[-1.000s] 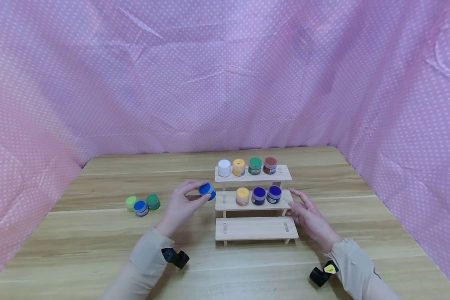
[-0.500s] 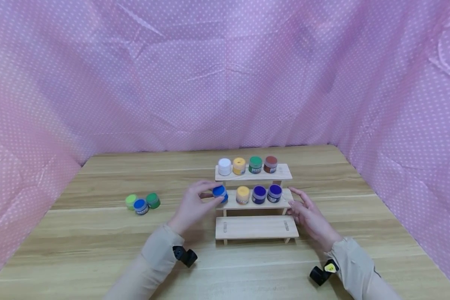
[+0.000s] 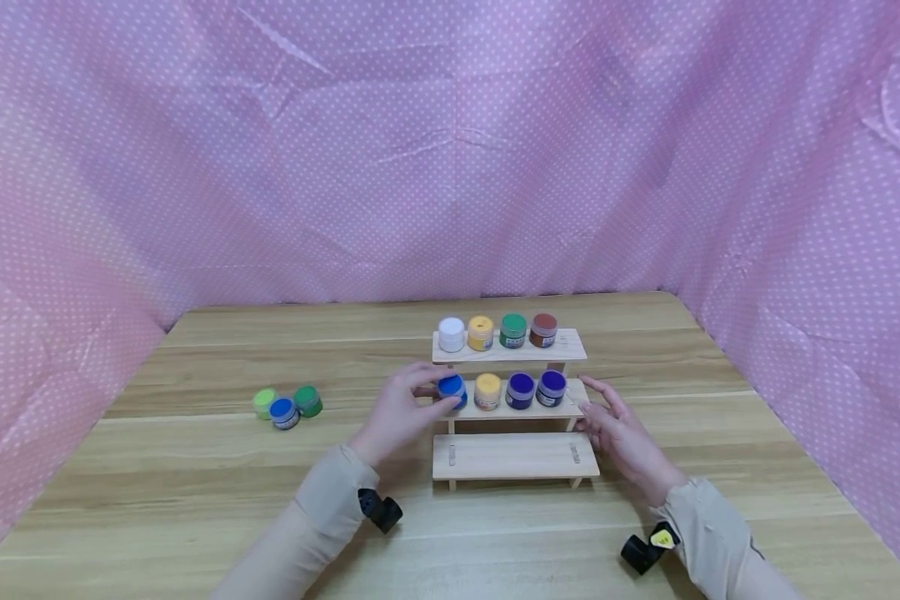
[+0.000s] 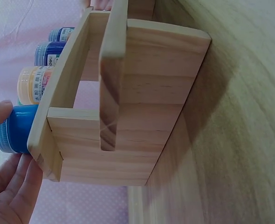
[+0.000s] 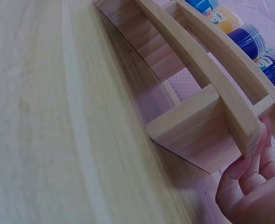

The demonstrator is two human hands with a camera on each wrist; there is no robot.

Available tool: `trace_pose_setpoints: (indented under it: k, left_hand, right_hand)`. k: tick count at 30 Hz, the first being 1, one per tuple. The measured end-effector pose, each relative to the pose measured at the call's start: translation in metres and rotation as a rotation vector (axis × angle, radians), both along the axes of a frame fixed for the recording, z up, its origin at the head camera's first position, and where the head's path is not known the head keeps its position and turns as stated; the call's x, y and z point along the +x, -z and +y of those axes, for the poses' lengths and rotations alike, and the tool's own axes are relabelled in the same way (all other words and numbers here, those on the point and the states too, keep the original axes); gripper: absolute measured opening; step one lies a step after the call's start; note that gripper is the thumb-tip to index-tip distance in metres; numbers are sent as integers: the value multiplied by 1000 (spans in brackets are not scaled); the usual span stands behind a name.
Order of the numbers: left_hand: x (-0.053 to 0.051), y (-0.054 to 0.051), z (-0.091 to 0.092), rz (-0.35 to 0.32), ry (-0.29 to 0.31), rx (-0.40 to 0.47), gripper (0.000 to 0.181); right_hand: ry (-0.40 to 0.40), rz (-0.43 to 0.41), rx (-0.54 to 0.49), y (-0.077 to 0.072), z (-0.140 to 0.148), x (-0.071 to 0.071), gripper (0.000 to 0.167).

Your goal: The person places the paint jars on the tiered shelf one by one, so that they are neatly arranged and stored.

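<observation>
The left hand's (image 3: 401, 410) fingers pinch the blue jar (image 3: 452, 390), now shifted right to lower centre frame, seemingly completing a row of four on the middle tier (image 3: 502, 413). The right hand (image 3: 626, 442) touches the rack (image 3: 513, 457); whether gripping, I cannot tell.

"See the left hand (image 3: 399, 417)? Its thumb and fingers make a pinch, thumb on the near side."

"I do. The left forearm (image 3: 311, 521) comes forward on a slant, aimed toward the right."

"And the right hand (image 3: 626, 442)?"

"Turned in toward the left one, its fingers partly bent. That right forearm (image 3: 708, 532) slants inward too."

"To me, the left wrist (image 3: 363, 448) and the right wrist (image 3: 666, 485) both look fairly straight."

"Yes, and the two hands stand well apart, level with each other."
</observation>
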State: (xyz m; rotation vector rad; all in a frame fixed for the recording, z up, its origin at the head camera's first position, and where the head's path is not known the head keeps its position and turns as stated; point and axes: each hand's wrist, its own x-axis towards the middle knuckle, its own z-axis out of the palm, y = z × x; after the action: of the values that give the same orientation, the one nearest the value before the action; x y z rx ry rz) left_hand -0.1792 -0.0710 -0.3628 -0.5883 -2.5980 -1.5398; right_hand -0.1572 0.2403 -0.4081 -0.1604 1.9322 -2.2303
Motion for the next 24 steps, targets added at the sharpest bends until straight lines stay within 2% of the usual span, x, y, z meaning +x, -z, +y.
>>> trace_pose_setpoints:
  k: [10,24]
  left_hand:
    - [-4,2,1,-11,10,-48,35]
    - [-3,1,2,54,23,-103,35]
  right_hand:
    - [5,-5,15,-1,0,0,34]
    - [12,-27,45,-2,-1,0,34]
